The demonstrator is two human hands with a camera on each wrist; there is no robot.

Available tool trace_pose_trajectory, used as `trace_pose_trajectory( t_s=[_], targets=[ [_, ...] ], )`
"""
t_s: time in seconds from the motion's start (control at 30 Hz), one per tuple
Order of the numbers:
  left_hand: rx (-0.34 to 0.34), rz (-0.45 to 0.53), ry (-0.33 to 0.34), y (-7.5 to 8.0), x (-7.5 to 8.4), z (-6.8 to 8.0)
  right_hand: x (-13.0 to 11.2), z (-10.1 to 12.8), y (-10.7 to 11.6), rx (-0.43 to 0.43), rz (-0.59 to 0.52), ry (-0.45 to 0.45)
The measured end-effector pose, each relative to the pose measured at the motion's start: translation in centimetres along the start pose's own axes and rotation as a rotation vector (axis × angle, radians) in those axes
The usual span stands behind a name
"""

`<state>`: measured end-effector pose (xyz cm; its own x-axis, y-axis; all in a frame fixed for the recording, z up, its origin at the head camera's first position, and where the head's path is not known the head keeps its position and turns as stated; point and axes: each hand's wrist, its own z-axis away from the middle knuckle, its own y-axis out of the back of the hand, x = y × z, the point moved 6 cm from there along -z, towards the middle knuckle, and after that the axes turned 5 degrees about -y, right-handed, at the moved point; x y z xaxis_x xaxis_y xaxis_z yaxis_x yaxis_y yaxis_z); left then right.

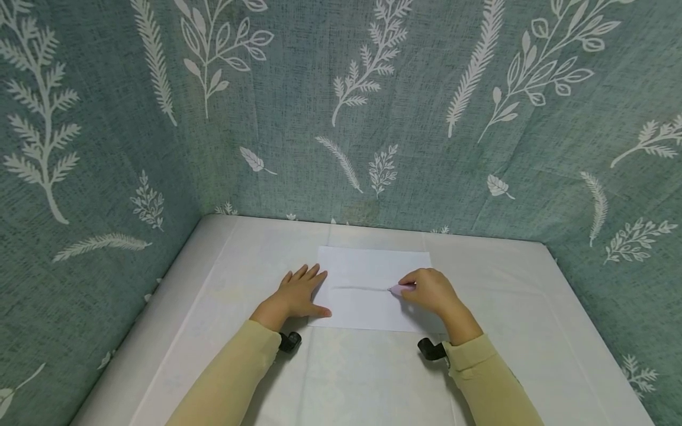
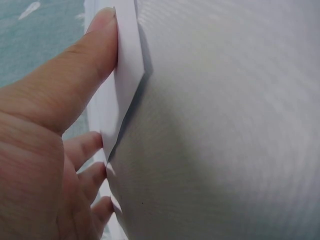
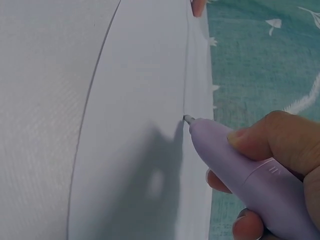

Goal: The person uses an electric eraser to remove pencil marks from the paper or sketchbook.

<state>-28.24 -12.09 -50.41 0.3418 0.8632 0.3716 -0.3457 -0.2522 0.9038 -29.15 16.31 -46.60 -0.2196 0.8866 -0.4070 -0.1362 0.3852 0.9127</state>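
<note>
A white sheet of paper [image 1: 367, 310] lies on the table, with a thin grey line [image 1: 357, 288] running across it; whether it is a mark or a slit I cannot tell. My right hand [image 1: 433, 290] grips a thick lavender pen-shaped tool [image 3: 225, 155] between thumb and fingers. Its narrow metal tip [image 3: 188, 119] touches the paper at the line's right end. At the sheet's left edge my left hand [image 1: 301, 294] rests with fingers spread. The left thumb [image 2: 95, 55] presses on the paper near its lower left corner.
A white cloth covers the table [image 1: 240, 254]. Green fabric [image 1: 298, 106] with white leaf prints stands behind it and along both sides. Dark camera mounts [image 1: 431, 349] stick out from both wrists.
</note>
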Motion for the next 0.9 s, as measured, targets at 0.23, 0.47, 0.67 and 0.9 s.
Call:
trace_pose_trajectory(
  t_s=[0.23, 0.47, 0.67, 0.9],
  targets=[
    [-0.005, -0.011, -0.003, 0.08, 0.03, -0.04, -0.19, -0.01, -0.09, -0.016, -0.015, 0.012],
    [-0.012, -0.011, 0.004, -0.13, -0.12, -0.21, -0.3, -0.03, -0.1, -0.001, -0.007, 0.008],
    [0.003, -0.001, -0.007, -0.03, 0.02, -0.19, -0.59, -0.01, -0.07, -0.013, -0.009, -0.004],
    [0.006, -0.005, -0.004, -0.1, -0.08, -0.16, -0.1, 0.01, -0.13, -0.003, -0.016, -0.029]
  ],
)
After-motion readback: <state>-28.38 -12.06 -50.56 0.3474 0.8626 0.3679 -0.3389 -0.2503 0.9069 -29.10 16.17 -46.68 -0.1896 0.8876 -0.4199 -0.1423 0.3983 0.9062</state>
